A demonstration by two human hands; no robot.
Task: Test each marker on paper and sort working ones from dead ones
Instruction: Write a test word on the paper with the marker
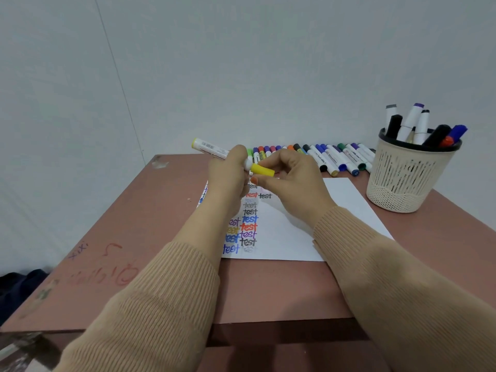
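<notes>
Marker [212, 149], yellow, above the paper [295, 232]: my left hand [228, 178] grips it, my right hand [292, 181] pinches its cap [263, 170]. Many test words [248, 226] written; a row of markers [335, 157] lies behind the paper, more stand in the basket [405, 183] beside it, untested I judge.

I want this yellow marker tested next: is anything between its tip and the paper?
Only the yellow cap, which the right hand pinches right at the tip end of the yellow marker held in the left hand. Below the hands, nothing visible lies on the paper.
</notes>
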